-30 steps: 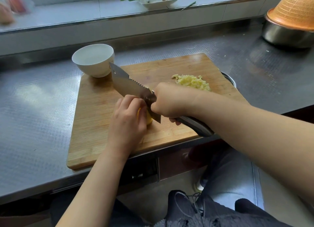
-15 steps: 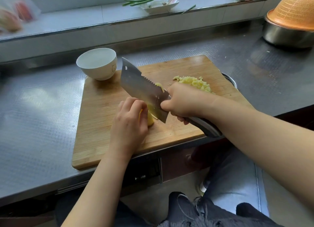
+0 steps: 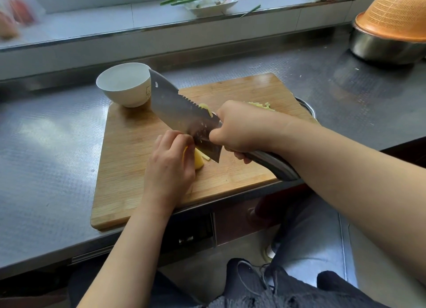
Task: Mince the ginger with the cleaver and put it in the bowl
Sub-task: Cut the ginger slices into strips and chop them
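2 hands work over the wooden cutting board (image 3: 129, 169) on the steel counter (image 3: 46, 146). the right hand (image 3: 242, 128) has its grip curled tight round the handle of the cleaver (image 3: 182, 114), whose blade slants down from near the bowl to the board, with bits of ginger stuck to it. the left hand (image 3: 170, 165) has its grip bent over the ginger piece (image 3: 198, 162), pinching it against the board just beside the blade's heel. 1 pile of minced ginger (image 3: 262, 105) lies on the board's far side, mostly hidden behind the right hand. the white bowl (image 3: 125, 85) sits at the board's far left corner.
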{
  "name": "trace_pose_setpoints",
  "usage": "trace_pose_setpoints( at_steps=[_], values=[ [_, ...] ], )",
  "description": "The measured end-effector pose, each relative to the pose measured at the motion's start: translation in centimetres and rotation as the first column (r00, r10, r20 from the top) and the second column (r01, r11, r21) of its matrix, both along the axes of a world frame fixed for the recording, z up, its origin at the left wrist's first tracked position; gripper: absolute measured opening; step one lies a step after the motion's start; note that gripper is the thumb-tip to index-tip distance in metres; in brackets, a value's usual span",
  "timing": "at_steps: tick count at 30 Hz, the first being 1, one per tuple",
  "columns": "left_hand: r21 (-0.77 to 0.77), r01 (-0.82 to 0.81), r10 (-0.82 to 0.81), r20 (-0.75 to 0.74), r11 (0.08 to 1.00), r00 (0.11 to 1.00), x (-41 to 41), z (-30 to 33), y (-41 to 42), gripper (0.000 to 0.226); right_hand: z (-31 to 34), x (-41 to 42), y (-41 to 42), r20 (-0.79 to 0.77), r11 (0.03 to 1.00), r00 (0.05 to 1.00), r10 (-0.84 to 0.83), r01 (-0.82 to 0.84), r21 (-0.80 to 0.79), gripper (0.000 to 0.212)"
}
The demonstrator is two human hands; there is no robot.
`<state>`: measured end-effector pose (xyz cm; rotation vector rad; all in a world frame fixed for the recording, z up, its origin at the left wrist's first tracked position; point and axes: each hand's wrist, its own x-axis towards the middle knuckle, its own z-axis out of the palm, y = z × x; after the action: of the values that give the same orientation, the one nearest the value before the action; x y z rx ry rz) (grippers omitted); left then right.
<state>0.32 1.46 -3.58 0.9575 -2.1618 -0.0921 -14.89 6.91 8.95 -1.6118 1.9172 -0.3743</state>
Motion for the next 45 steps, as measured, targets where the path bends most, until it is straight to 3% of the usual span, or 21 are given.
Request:
trace_pose_setpoints(
  at_steps=[19,33,38,45],
  values=[
    [-0.008,0.018,-0.018,-0.052,1.0,0.998,0.0,-0.2,0.0,0.005,-2.7,1.4,-0.7,-0.105,0.993,0.994,0.009,0.004,0.12,0.015],
    [-0.008,0.022,-0.022,-0.013,1.0,1.0,0.2,0.0,0.2,0.01,-1.3,-0.1,0.4,0.018,0.999,0.999,-0.046,0.046,0.003,0.023],
    [0.004,0.004,-0.004,0.004,1.0,1.0,0.2,0.2,0.4,0.011,0.0,0.3,0.8,0.008,1.0,1.0,-0.004,0.004,-0.028,0.015],
    [0.011,0.012,-0.012,-0.002,1.0,1.0,0.2,0.1,0.3,0.011,0.3,0.8,0.6,-0.037,1.0,0.999,0.005,-0.005,0.008,0.02]
  ],
)
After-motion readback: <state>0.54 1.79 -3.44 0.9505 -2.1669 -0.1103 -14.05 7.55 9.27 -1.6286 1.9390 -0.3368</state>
